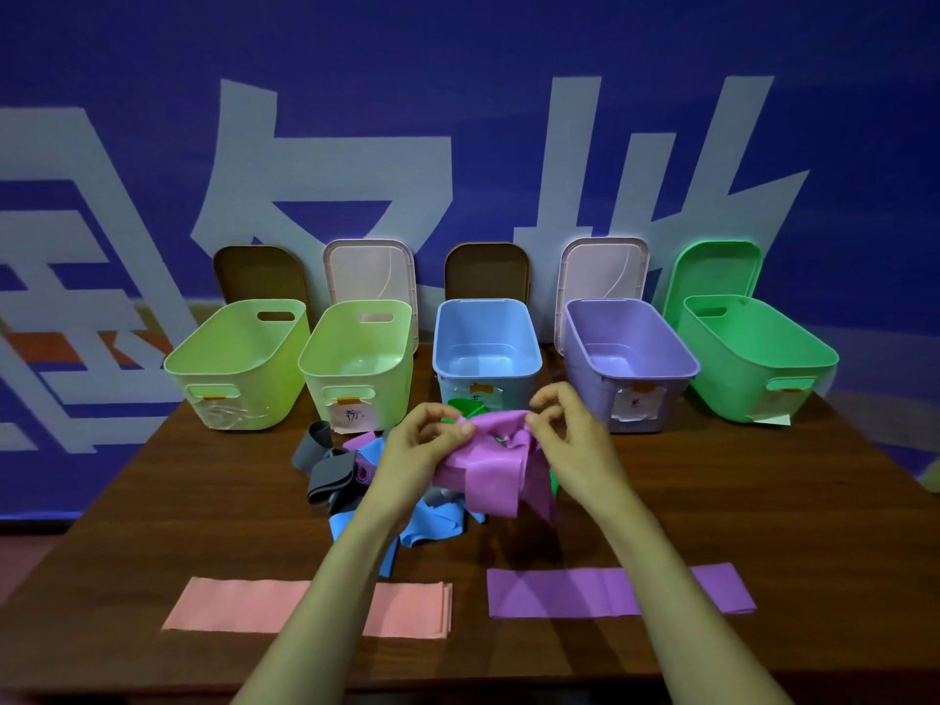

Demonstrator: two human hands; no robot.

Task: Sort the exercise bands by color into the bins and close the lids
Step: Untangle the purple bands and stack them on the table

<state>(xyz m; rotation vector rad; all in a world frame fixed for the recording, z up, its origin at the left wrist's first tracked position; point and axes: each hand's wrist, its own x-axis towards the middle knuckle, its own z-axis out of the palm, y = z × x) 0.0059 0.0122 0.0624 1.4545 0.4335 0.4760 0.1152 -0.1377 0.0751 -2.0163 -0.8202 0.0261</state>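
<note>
Purple band [501, 465], crumpled, covers most of a green band [465, 405]; only scraps of green show past its top and right edges. Grey bands [325, 470] and blue bands [432, 526] lie tangled in the same pile, partly under the left wrist. The forearms cross a flat pink band [239, 602] and a flat violet band [554, 592] at the near edge, hiding part of each. Paper labels on the bin fronts are too small to read.

Five open bins stand in a row at the back of the tabletop [763, 501]: first lime bin [239, 363], second lime bin [356, 358], blue bin [486, 343], lilac bin [628, 348], green bin [753, 353]. Bare floor shows inside each. A lid leans upright behind each one: brown lid [257, 272], pink lid [369, 269], second brown lid [486, 269], second pink lid [603, 269], green lid [717, 269].

Left hand [422, 440] and right hand [569, 429] are raised over the pile, in front of the blue bin. Fingers [452, 432] of both pinch the top edge of the purple band; the rest hangs down over the pile.
</note>
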